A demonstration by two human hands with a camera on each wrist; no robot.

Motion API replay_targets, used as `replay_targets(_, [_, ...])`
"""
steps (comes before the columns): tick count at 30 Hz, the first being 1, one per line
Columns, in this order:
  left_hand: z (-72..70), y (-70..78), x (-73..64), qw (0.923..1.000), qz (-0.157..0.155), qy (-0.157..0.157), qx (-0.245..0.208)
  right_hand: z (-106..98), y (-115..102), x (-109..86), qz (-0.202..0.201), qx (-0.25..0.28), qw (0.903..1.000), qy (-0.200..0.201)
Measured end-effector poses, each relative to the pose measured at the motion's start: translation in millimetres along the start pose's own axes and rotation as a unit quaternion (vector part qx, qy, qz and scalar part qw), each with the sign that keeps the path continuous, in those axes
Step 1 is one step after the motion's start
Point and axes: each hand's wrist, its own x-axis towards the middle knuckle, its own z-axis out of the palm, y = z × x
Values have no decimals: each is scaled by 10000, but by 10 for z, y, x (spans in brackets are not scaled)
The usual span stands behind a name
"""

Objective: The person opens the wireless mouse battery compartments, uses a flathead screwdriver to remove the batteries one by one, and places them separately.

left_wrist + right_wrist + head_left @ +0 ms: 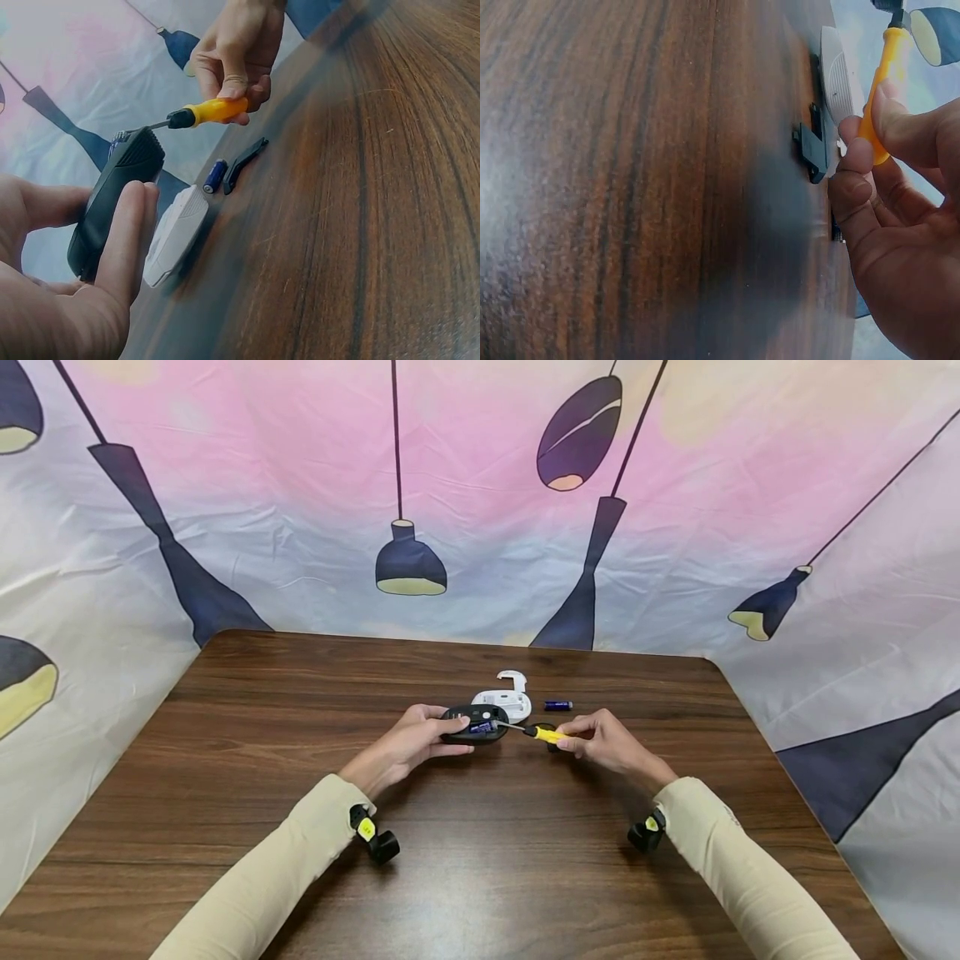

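My left hand (411, 745) grips a black computer mouse (112, 199), its underside turned up, thumb across one side and fingers beneath. A dark blue battery (482, 727) sits in the mouse's uncovered compartment. Between thumb and fingers my right hand (606, 742) pinches the yellow handle of a screwdriver (550, 736). The screwdriver's thin metal shaft points left and its tip reaches the end of the battery; whether it touches is too small to tell.
Just behind the black mouse lies a white mouse (517, 704), upturned, with its white cover (514, 677) beyond it. A second blue battery (558, 705) rests to the right. A black cover (811, 146) lies on the brown wooden table (480, 877), below the screwdriver. Printed cloth hangs behind.
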Motion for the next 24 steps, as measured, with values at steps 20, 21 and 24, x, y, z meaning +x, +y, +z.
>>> replay_targets(20, [-1,33,-9,9999,-95,-12,-130,-235,-182,-40,-230,-576,9976,317])
replay_targets(21, [-3,29,-8,9999,-94,-7,-136,-250,-184,-44,-239,-603,9973,342])
replay_targets(24, [-12,17,-5,9999,-84,-13,-110,-299,-191,-66,-269,-620,9968,419])
